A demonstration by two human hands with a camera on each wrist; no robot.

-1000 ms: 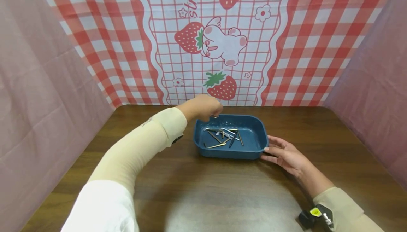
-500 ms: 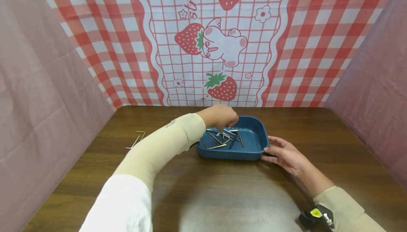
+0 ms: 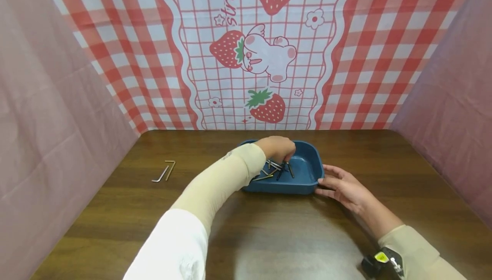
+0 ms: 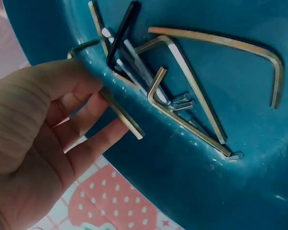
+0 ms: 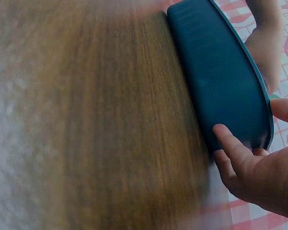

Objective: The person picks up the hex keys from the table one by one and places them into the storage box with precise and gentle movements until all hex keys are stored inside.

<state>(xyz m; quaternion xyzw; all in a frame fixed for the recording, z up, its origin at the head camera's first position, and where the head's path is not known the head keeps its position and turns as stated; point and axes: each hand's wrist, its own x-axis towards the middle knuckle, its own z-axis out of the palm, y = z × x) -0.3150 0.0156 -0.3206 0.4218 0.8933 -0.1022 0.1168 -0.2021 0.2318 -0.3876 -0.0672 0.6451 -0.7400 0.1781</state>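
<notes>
My left hand (image 3: 277,147) reaches over the far rim into a blue tray (image 3: 284,189). In the left wrist view its thumb and fingers pinch a brass-coloured hex key (image 4: 125,118). Around it on the tray floor lie several loose hex keys, among them a black one (image 4: 123,33), a long copper-coloured one (image 4: 216,38) and a small brass one (image 4: 182,122). My right hand (image 3: 347,190) holds the tray's near right corner. In the right wrist view its fingers (image 5: 230,143) lie against the outer wall and another digit touches the rim.
On the table's left side lie two more hex keys, a silver one (image 3: 160,174) and a brass one (image 3: 171,170), apart from the tray. A checked strawberry cloth (image 3: 265,71) hangs behind the table (image 3: 269,228), and pink cloths (image 3: 57,122) flank it.
My left hand has moved right and down from the tray's far left rim into the tray. The two hex keys on the left, hidden by the sleeve before, now show. The right hand stays put.
</notes>
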